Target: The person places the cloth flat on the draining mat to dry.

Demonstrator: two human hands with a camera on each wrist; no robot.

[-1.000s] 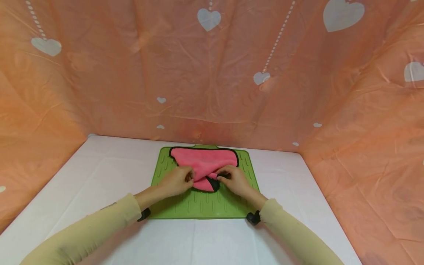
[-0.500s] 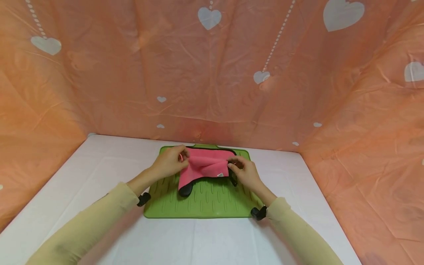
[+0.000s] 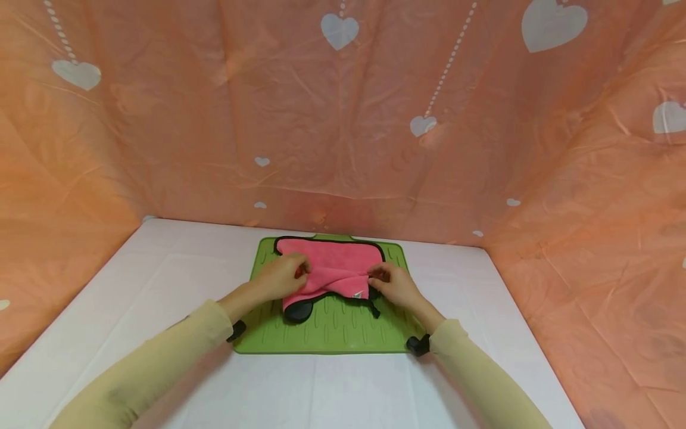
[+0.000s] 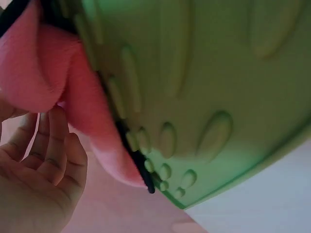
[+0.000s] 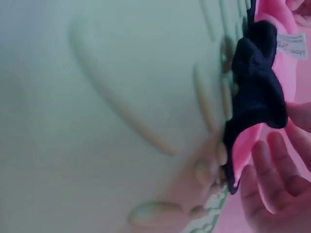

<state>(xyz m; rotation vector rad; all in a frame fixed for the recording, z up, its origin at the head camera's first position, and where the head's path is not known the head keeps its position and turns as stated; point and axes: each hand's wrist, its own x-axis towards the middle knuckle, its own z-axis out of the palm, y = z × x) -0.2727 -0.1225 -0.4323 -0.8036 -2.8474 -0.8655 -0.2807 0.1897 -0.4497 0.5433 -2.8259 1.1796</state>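
A pink plush cloth with black edging [image 3: 334, 253] lies partly folded on a green ridged mat [image 3: 332, 336]. My left hand [image 3: 281, 277] pinches the cloth near its left side; in the left wrist view, the fingers of that hand [image 4: 43, 170] meet a raised fold of pink fabric [image 4: 92, 107]. At the right side, the thumb and fingers of my right hand [image 3: 396, 286] pinch the cloth. A rounded black corner [image 3: 298, 311] sticks out at the lower left. A white label [image 5: 291, 46] and crumpled black fabric [image 5: 257, 77] show beside the right hand.
A white-covered table [image 3: 332, 393] surrounds the mat. Orange sheeting with white hearts [image 3: 343, 119] hangs behind it and along both sides. A black wrist camera [image 3: 418, 345] sits close to the mat's front right corner.
From a bunched middle, the cloth's near part has been spread sideways. My hands moved apart and up, then lowered somewhat. The label and rounded black corner have come into view.
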